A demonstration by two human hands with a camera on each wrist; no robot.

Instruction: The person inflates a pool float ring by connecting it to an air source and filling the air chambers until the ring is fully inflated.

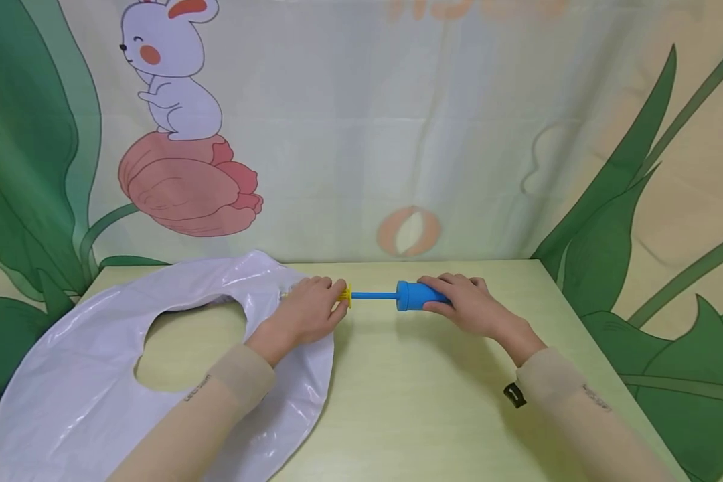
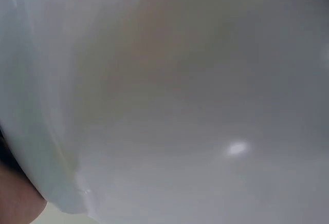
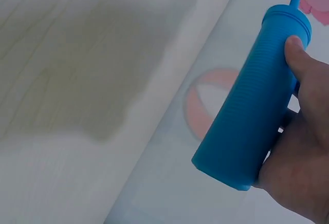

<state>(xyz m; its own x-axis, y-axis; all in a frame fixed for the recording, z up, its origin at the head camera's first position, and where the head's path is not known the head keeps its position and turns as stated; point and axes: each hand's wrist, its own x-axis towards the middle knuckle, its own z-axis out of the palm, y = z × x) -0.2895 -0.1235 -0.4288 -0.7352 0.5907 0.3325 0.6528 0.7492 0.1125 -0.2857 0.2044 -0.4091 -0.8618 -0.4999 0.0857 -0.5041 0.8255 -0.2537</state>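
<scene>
A blue hand pump (image 1: 417,296) is held level above the table between the two hands. My right hand (image 1: 472,304) wraps round its ridged barrel (image 3: 247,106), with the thumb along the side. From the barrel a thin blue rod (image 1: 373,295) runs to a yellow end piece (image 1: 349,295), which my left hand (image 1: 307,311) grips, covering most of it. This end meets the edge of a pale, glossy swim ring (image 1: 54,375), wrinkled and partly filled; the joint itself is hidden under the fingers. The ring's surface (image 2: 180,121) fills the left wrist view.
The swim ring spreads over the left side of the pale yellow-green table (image 1: 434,408), its central hole showing the tabletop. Behind the table hangs a printed curtain (image 1: 337,134) with a rabbit and tulips. A black tag (image 1: 515,395) dangles by the right sleeve.
</scene>
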